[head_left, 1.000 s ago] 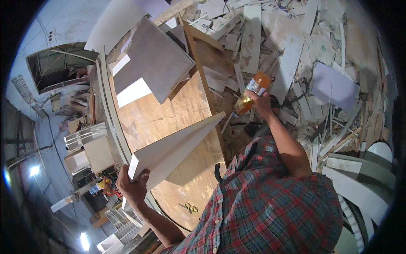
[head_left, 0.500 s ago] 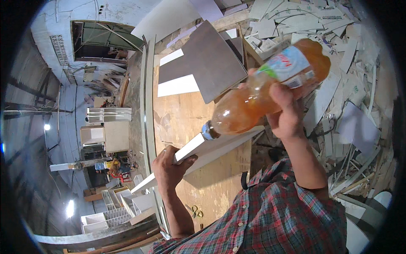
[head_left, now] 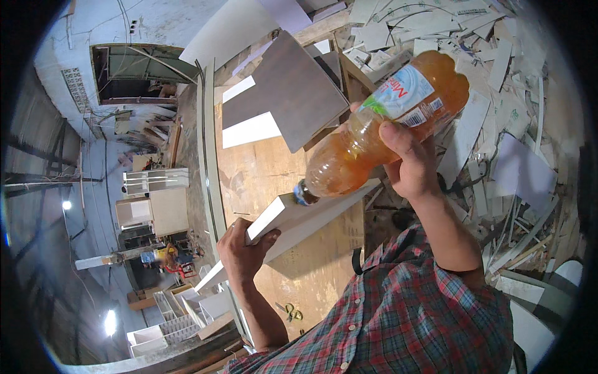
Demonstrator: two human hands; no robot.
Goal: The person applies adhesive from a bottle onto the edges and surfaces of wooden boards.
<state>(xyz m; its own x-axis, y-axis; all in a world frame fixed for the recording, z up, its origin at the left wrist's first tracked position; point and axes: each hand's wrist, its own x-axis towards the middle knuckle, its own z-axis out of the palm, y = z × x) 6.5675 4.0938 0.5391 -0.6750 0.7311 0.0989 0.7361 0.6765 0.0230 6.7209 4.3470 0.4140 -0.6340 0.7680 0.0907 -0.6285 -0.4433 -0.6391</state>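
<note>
My right hand [head_left: 408,163] grips a plastic bottle [head_left: 380,128] of orange drink, tipped with its capped neck pointing down and left, close to the camera. My left hand [head_left: 242,252] holds the edge of a long white board [head_left: 293,225] that lies tilted over a plywood worktable [head_left: 261,177]. The bottle's neck sits just above the board in the picture. A checked red and blue shirt fills the lower right.
A grey-brown panel [head_left: 293,93] and white boards [head_left: 251,129] lie at the table's far end. Heaps of white board offcuts [head_left: 498,124] cover the floor to the right. White cabinet frames [head_left: 156,181] stand at the left. A small yellow-handled tool [head_left: 291,311] lies on the table near me.
The right hand has brought the bottle from far out over the table up close to the camera and tipped it neck-down. The left hand has stayed on the white board.
</note>
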